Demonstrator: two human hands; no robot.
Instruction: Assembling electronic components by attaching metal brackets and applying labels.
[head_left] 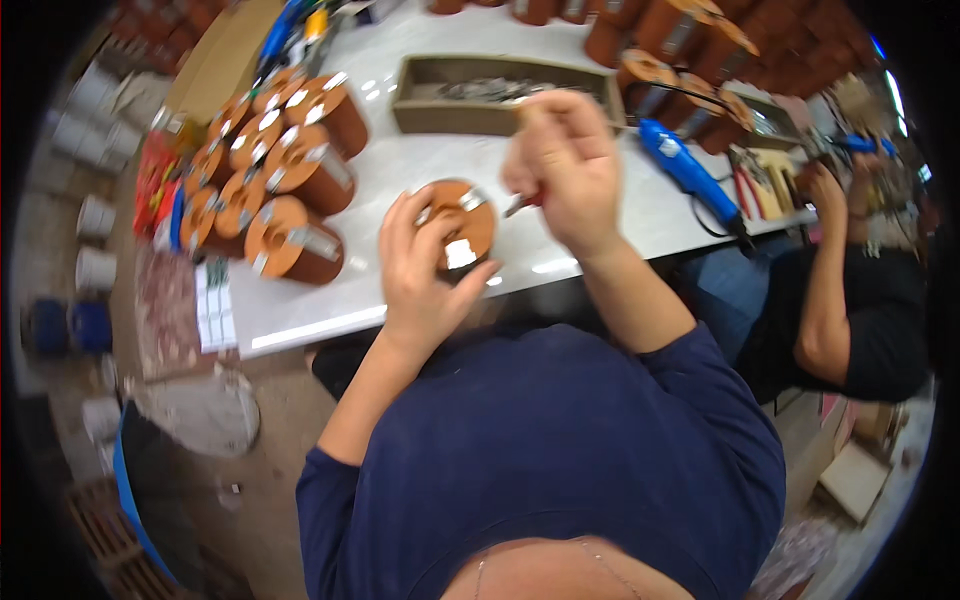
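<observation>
Near the table's front edge stands an orange-brown cylinder (478,222) with a round hole in its top and shiny metal strips. My left hand (415,255) grips it from the left, fingers over its top and thumb along its near side. Just right of it, my right hand (572,170) is raised and closed round a small tool (520,205) with a red part and a dark metal tip. The tip points toward the cylinder, apart from it. Most of the tool is hidden in my fist, so its exact kind is unclear.
Several similar cylinders (290,240) are grouped at the left, more (690,40) at the back right. A long tray (430,118) of small metal pieces lies behind my hands. A blue corded power tool (690,175) rests at the right, near a co-worker's arm (825,240).
</observation>
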